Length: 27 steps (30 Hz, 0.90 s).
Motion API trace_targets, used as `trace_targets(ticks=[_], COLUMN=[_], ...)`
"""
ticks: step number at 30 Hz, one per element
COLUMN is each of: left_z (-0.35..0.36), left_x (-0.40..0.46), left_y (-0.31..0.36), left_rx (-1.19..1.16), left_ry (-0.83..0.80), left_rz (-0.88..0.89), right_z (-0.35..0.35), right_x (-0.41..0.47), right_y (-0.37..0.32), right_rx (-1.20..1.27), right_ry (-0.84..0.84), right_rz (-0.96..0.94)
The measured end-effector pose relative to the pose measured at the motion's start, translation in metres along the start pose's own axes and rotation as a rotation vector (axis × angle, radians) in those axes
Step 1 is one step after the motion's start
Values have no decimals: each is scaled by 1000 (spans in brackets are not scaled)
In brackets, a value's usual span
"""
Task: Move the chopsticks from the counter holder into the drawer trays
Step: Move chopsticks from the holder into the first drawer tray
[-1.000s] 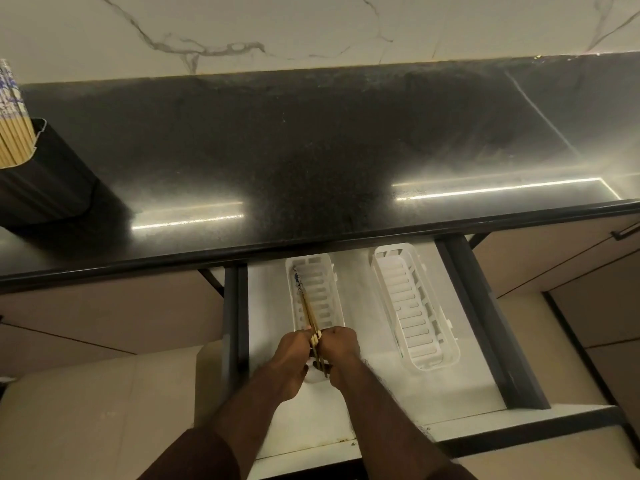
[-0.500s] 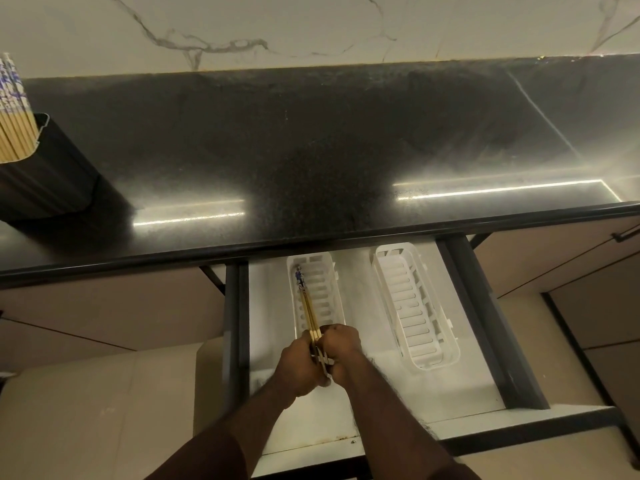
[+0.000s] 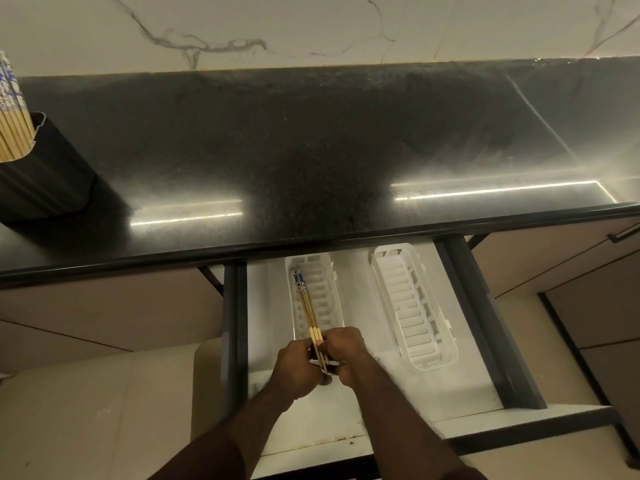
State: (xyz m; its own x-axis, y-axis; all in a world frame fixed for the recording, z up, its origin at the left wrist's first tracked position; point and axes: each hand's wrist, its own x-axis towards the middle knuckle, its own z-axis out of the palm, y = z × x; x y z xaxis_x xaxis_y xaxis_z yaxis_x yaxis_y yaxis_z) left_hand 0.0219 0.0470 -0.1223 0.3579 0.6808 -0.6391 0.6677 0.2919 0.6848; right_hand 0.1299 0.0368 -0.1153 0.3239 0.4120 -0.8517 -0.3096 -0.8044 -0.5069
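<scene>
A small bundle of wooden chopsticks (image 3: pixel 307 308) with blue-patterned tops lies lengthwise in the left white slotted tray (image 3: pixel 327 289) of the open drawer (image 3: pixel 381 420). My left hand (image 3: pixel 297 365) and my right hand (image 3: pixel 348 351) meet at the near end of the tray, both pinching the near ends of that bundle. A second white slotted tray (image 3: pixel 412 306) sits to the right with nothing in it. More chopsticks (image 3: pixel 12 123) stand in the black holder (image 3: pixel 48 174) at the counter's far left.
The black stone counter (image 3: pixel 311 150) overhangs the far end of the drawer and trays. Dark drawer rails (image 3: pixel 485 323) run along both sides. Beige cabinet fronts (image 3: pixel 571 271) flank the drawer, and a marble wall rises behind the counter.
Both hands have stayed at the tray's near end on the chopsticks; the bundle now lies a little lower and flatter in the left tray.
</scene>
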Motion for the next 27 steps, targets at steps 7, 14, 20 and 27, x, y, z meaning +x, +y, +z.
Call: trace_targets(ticks=[7,14,20,27], left_z=[2,3,7,10], left_x=[2,7,9,11], left_y=[-4,-6,-5,-2], left_rx=[-5,47,90,232], left_ry=[31,122,94,132], left_rz=[14,-16,-62,-55], right_z=[1,7,15,17], right_x=[3,5,14,20], right_y=[3,4,6,7], right_rx=[40,41,-33,-56], right_ry=[8,-31,25,-4], right_rz=[-14,27,30,62])
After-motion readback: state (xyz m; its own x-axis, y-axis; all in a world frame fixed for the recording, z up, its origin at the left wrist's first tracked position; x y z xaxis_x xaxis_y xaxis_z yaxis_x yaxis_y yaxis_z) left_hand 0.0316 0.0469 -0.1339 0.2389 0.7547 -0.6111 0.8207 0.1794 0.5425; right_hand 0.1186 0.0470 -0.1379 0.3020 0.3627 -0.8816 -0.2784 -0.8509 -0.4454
